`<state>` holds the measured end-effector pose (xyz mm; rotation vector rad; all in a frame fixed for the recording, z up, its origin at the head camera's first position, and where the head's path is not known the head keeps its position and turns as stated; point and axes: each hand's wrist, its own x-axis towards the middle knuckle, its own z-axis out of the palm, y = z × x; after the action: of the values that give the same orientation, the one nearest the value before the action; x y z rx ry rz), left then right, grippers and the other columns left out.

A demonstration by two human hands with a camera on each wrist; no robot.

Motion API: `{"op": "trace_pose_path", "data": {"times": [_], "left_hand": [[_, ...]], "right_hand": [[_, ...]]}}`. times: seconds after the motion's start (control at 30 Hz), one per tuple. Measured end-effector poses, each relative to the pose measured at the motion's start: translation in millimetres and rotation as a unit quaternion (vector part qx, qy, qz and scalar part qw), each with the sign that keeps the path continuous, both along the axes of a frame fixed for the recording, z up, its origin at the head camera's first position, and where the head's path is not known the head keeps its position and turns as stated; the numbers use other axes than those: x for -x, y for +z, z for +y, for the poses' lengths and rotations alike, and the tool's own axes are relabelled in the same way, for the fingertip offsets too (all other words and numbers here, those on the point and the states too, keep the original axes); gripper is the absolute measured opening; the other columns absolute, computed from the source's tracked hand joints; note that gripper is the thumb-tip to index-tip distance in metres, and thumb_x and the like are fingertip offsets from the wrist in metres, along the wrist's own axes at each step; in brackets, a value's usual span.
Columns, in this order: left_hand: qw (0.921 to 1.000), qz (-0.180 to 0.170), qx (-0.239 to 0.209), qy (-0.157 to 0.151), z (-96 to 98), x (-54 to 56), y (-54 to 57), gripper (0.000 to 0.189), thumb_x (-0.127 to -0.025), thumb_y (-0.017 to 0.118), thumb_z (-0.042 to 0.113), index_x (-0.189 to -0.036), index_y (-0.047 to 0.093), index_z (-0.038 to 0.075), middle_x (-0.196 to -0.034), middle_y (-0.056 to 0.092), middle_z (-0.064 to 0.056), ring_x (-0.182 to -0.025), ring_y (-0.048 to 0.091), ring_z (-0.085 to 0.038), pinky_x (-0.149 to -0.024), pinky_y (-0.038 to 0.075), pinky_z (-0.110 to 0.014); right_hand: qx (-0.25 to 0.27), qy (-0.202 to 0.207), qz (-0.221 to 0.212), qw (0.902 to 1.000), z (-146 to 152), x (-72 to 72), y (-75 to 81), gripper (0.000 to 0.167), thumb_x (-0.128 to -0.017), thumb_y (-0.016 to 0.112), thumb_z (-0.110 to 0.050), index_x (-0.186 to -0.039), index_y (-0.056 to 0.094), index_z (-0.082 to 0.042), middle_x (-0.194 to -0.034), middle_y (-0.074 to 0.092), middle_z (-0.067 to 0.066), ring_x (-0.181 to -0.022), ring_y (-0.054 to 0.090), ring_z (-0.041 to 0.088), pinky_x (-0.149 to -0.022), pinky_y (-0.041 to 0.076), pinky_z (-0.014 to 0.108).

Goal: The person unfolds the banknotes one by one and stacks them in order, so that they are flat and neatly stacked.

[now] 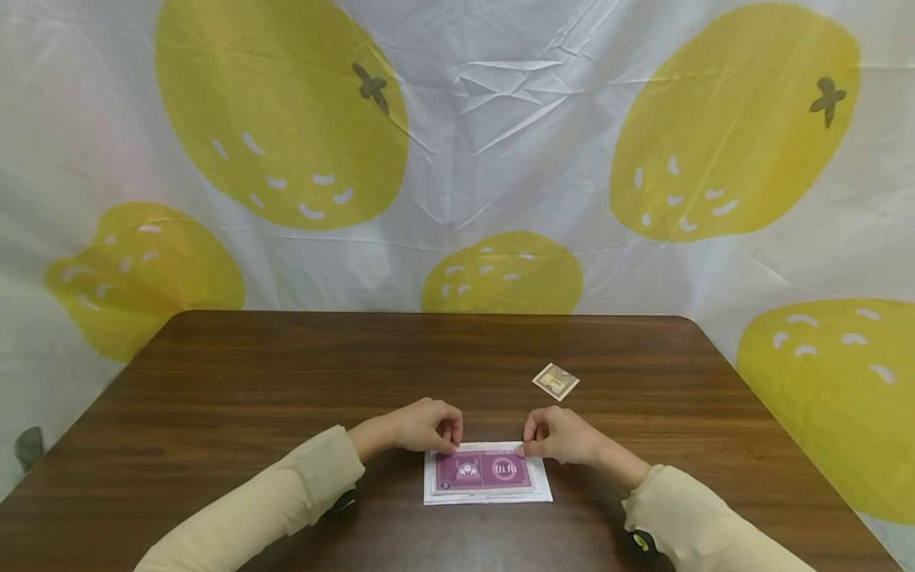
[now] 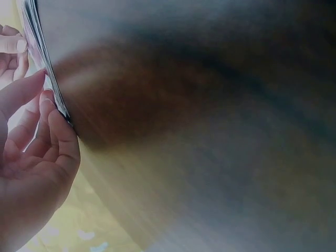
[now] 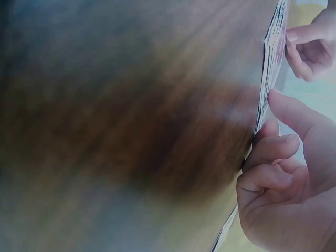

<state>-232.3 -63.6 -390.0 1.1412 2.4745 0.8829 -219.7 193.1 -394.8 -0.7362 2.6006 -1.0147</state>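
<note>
A purple printed paper note [image 1: 482, 472] lies on top of a flat stack of larger white papers [image 1: 493, 500] near the front of the table. My left hand [image 1: 427, 427] pinches the note at its far left corner, thumb on top and fingers curled at the edge. At the far right corner my right hand [image 1: 563, 436] pinches it the same way. Seen edge-on in the left wrist view, the stack [image 2: 39, 47] shows several thin layers. The right wrist view shows the thumb [image 3: 294, 113] against the stack's upper face, with fingertips at its edge.
A small square brown-and-cream paper piece [image 1: 556, 381] lies on the table beyond my right hand. The dark wooden table [image 1: 286, 373] ends at a white curtain [image 1: 515, 175] printed with yellow lemons. A dark rounded object [image 1: 30, 449] shows at the far left.
</note>
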Motion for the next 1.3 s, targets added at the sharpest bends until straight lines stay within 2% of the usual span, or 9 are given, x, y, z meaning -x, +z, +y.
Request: {"op": "trace_pose_path", "data": {"times": [0.2, 0.4, 0.53, 0.77, 0.97, 1.07, 1.3], "left_hand": [[1.0, -0.004, -0.003, 0.0, 0.1, 1.3, -0.7, 0.012, -0.072, 0.068, 0.003, -0.071, 0.057, 0.008, -0.058, 0.049, 0.008, -0.053, 0.045, -0.004, -0.049, 0.036, -0.018], [0.9999, -0.005, -0.01, 0.01, 1.3, 9.6, 4.2, 0.01, -0.074, 0.067, 0.006, -0.075, 0.058, 0.01, -0.061, 0.051, 0.007, -0.056, 0.047, -0.005, -0.052, 0.038, -0.02], [0.9989, 0.015, -0.033, 0.029, 7.9, 18.9, 11.9, 0.008, -0.077, 0.067, 0.011, -0.079, 0.059, 0.011, -0.063, 0.052, 0.006, -0.058, 0.048, -0.006, -0.056, 0.04, -0.022], [0.9944, 0.017, -0.071, 0.077, 30.3, 35.4, 18.4, 0.009, -0.079, 0.065, 0.016, -0.084, 0.06, 0.011, -0.069, 0.056, 0.007, -0.065, 0.053, -0.006, -0.064, 0.042, -0.022], [0.9908, 0.049, -0.077, 0.1, 48.7, 47.6, 23.9, 0.01, -0.079, 0.065, 0.016, -0.085, 0.061, 0.009, -0.07, 0.057, 0.006, -0.068, 0.053, -0.008, -0.065, 0.042, -0.022], [0.9885, 0.057, -0.077, 0.117, 56.0, 54.3, 25.7, 0.012, -0.079, 0.065, 0.016, -0.086, 0.061, 0.008, -0.07, 0.057, 0.004, -0.067, 0.053, -0.009, -0.064, 0.041, -0.022], [0.9836, 0.058, -0.067, 0.157, 72.1, 66.6, 26.7, 0.015, -0.079, 0.065, 0.016, -0.09, 0.062, 0.005, -0.072, 0.058, 0.002, -0.07, 0.053, -0.011, -0.066, 0.041, -0.023]], "right_hand": [[0.018, -0.002, -0.014, 0.9997, 1.2, -0.4, 1.6, 0.019, -0.075, 0.07, -0.017, -0.074, 0.053, -0.007, -0.053, 0.045, -0.005, -0.038, 0.037, 0.005, -0.035, 0.031, 0.019], [0.048, -0.015, -0.036, 0.9981, 10.0, 4.2, 3.6, 0.018, -0.078, 0.067, -0.018, -0.078, 0.055, -0.005, -0.055, 0.047, -0.001, -0.04, 0.038, 0.007, -0.036, 0.034, 0.02], [0.075, -0.031, -0.04, 0.9959, 20.4, 11.0, 6.2, 0.02, -0.079, 0.066, -0.017, -0.082, 0.056, -0.001, -0.057, 0.049, 0.002, -0.042, 0.04, 0.008, -0.037, 0.035, 0.021], [0.088, -0.081, -0.036, 0.9922, 43.1, 26.2, 11.4, 0.023, -0.079, 0.065, -0.016, -0.089, 0.056, 0.003, -0.061, 0.051, 0.005, -0.044, 0.04, 0.01, -0.039, 0.036, 0.023], [0.099, -0.109, -0.028, 0.9887, 63.0, 39.2, 15.2, 0.021, -0.082, 0.06, -0.008, -0.094, 0.055, 0.009, -0.062, 0.052, 0.007, -0.046, 0.041, 0.012, -0.041, 0.037, 0.024], [0.096, -0.125, -0.024, 0.9872, 70.0, 46.7, 14.3, 0.023, -0.083, 0.059, -0.009, -0.096, 0.055, 0.01, -0.062, 0.052, 0.006, -0.047, 0.042, 0.012, -0.042, 0.038, 0.025], [0.073, -0.173, -0.01, 0.9821, 77.3, 62.1, 10.5, 0.025, -0.082, 0.058, -0.008, -0.098, 0.053, 0.011, -0.062, 0.054, 0.004, -0.046, 0.043, 0.012, -0.044, 0.039, 0.025]]}}
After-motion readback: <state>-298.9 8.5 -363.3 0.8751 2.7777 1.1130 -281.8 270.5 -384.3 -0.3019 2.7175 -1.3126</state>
